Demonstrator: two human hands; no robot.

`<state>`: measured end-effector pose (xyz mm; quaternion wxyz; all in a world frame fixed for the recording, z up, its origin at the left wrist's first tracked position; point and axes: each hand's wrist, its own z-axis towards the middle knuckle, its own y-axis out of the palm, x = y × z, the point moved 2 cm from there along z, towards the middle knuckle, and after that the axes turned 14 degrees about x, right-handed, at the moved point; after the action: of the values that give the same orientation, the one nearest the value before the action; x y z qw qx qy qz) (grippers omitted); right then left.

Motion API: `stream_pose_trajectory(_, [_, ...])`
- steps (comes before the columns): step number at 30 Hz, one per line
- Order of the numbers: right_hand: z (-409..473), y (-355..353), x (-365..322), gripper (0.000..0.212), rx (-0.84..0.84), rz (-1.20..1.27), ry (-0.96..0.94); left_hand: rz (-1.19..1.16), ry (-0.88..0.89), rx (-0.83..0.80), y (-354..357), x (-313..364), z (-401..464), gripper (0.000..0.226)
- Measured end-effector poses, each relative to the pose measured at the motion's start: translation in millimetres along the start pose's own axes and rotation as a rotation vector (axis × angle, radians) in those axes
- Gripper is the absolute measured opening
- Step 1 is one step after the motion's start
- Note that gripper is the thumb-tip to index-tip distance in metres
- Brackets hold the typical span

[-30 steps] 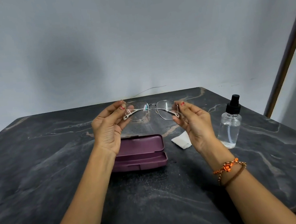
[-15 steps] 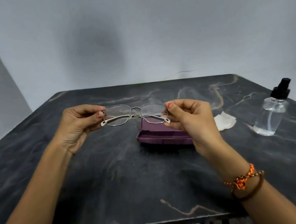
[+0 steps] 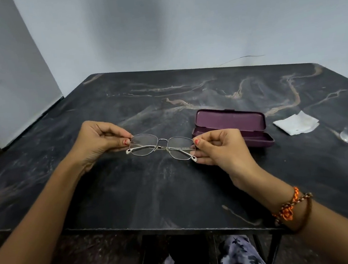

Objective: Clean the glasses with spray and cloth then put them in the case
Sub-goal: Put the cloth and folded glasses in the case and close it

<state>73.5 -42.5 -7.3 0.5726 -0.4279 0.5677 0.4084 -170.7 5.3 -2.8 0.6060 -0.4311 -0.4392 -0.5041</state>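
Marble table fills a grey-walled corner; case lies open.

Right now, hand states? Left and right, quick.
Left hand: fingers pinch the glasses at their left end.
Right hand: fingers pinch the glasses at their right end.

single head-worn view, looking forward and steeply down over the near edge of the desk. close enough to take in both forearms reaching out from below. facing the wall corner beyond the far edge. wide-angle, lap visible at bottom.
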Motion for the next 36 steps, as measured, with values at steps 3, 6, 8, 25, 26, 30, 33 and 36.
stream_pose_trajectory(3, [0,0,3,0.012,-0.013,-0.042,0.005,0.053,0.0,-0.04,2,-1,0,0.021])
stream_pose_trajectory(6, [0,-1,4,0.013,0.003,-0.094,-0.04,0.094,0.015,-0.058,3,-2,-1,0.025])
stream_pose_trajectory(8, [0,-1,4,0.014,0.027,-0.14,-0.087,0.138,0.033,-0.065,3,-2,-1,0.029])
stream_pose_trajectory(25, [-11,-4,-1,0.017,0.091,-0.391,-0.384,0.232,0.069,-0.015,1,4,-11,0.031])
stream_pose_trajectory(26, [-13,-5,-3,0.017,0.086,-0.402,-0.385,0.231,0.087,0.026,1,6,-12,0.031])
stream_pose_trajectory(30, [-24,-16,-15,0.025,0.09,-0.47,-0.468,0.261,0.233,0.334,9,21,-15,0.034])
stream_pose_trajectory(33, [-27,-37,-35,0.025,0.149,-0.439,-0.57,0.211,0.361,0.497,28,49,-20,0.027])
stream_pose_trajectory(36, [-18,-67,-58,0.02,0.254,-0.397,-0.682,0.05,0.414,0.464,66,81,-28,0.025])
